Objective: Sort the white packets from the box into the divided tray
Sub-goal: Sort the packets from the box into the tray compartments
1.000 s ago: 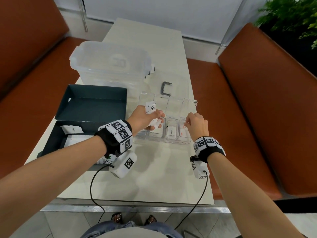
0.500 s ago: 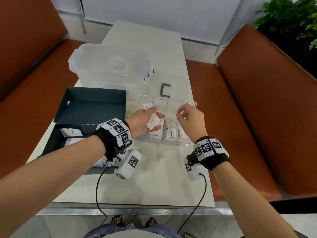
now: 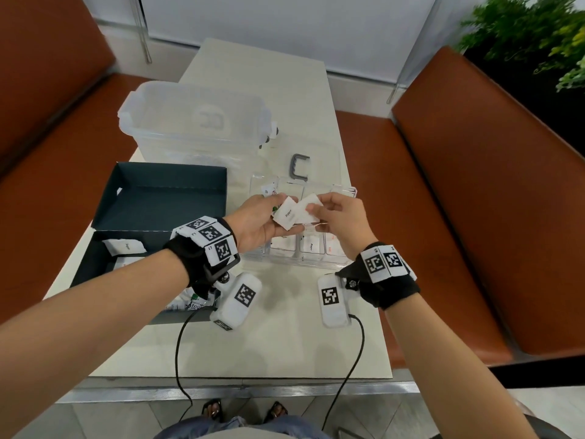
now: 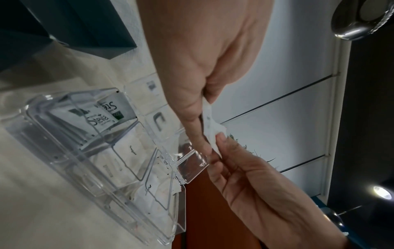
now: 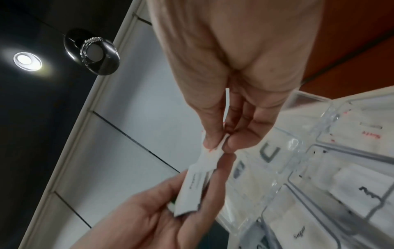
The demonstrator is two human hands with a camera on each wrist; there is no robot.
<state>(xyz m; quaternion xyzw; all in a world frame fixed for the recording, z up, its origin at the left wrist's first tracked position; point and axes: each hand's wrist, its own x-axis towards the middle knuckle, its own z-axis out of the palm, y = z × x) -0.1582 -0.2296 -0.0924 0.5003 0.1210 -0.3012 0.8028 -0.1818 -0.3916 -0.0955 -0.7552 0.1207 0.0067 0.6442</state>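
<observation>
While our left hand (image 3: 262, 221) fans a few packets (image 3: 287, 214) above the tray (image 3: 304, 263), our right hand (image 3: 340, 217) pinches one packet (image 3: 308, 206) by its edge. They look light, flat and limp, so we'd take each near a corner, one at a time.

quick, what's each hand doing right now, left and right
Left hand: holds a small stack of white packets.
Right hand: pinches one packet at the stack's top.
</observation>
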